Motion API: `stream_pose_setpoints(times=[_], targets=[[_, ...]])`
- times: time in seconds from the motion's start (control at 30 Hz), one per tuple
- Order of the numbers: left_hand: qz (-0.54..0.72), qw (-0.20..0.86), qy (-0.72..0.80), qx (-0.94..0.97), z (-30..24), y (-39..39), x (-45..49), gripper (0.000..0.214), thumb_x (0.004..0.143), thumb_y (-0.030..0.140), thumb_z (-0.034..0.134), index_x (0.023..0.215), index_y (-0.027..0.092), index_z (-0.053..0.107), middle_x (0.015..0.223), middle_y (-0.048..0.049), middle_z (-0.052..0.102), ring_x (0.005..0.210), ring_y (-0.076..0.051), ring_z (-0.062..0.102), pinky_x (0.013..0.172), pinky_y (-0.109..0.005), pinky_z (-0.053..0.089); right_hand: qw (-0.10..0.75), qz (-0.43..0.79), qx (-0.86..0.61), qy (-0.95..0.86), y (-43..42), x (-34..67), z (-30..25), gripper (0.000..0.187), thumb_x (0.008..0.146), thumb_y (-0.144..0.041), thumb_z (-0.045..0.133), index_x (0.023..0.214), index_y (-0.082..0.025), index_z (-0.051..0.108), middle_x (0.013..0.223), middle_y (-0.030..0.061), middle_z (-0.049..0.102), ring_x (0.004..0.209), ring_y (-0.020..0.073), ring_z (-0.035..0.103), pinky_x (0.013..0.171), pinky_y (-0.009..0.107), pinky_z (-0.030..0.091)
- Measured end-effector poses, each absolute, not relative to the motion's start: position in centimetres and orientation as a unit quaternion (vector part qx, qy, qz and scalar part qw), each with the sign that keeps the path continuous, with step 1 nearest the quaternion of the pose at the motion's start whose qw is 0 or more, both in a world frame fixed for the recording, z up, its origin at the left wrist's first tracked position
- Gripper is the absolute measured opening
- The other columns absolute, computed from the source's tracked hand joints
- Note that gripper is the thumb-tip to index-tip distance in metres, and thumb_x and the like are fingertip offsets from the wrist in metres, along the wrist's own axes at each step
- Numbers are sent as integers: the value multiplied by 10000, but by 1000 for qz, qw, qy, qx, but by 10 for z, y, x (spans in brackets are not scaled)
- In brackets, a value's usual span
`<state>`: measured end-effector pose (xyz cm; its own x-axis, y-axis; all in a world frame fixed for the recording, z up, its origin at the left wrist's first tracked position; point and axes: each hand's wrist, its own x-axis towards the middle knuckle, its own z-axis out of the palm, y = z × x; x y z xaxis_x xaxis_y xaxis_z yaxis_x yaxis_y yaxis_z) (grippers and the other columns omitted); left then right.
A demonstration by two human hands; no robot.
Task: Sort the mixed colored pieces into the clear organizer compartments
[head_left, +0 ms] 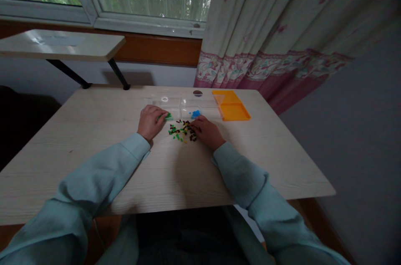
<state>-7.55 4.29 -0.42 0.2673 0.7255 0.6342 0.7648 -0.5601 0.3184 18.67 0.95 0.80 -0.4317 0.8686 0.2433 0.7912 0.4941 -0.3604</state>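
Observation:
A loose pile of small green, yellow and dark brown pieces (pixel 182 135) lies on the table between my hands. My left hand (pixel 149 122) is closed, fingertips together, at the near left compartment of a clear divided box (pixel 181 108). Green pieces (pixel 169 116) show right by its fingertips. At the right side of the pile, my right hand (pixel 208 131) has its fingers drawn together over the dark brown pieces. Whatever either hand pinches is too small to make out. Blue pieces (pixel 196 113) sit in another compartment, just beyond the right hand.
An orange tray (pixel 234 108) rests on the table to the right of the clear box. Behind the box is a round dark spot (pixel 197 93) at the table's back edge. A raised shelf (pixel 62 45) on black legs stands at the back left. Curtains (pixel 247 47) hang behind.

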Motion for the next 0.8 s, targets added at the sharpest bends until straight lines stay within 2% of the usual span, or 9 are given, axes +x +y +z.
stream_pose_setpoints(times=[0.33, 0.6, 0.8], targets=[[-377, 30, -472, -796, -4, 43, -75, 274, 915, 366, 497, 936, 217, 725, 877, -69, 691, 890, -231, 562, 836, -417, 405, 156, 78, -503, -847, 11, 183, 14, 198, 923, -239, 518, 1035, -205, 678, 1083, 83, 597, 950, 175, 581, 805, 277, 454], [-369, 32, -472, -800, -7, 44, -76, 284, 920, 362, 480, 992, 226, 719, 885, -75, 682, 899, -234, 558, 835, -414, 398, 133, 32, -516, -846, 6, 176, 17, 192, 928, -239, 503, 959, -209, 691, 1091, 84, 609, 918, 193, 587, 705, 271, 448], [-352, 27, -479, -803, -6, 43, -76, 301, 931, 355, 458, 1038, 222, 706, 899, -79, 669, 917, -237, 533, 846, -413, 386, 163, 24, -512, -843, 4, 175, 16, 189, 909, -213, 517, 906, -200, 705, 1155, 74, 584, 988, 190, 558, 781, 273, 449]])
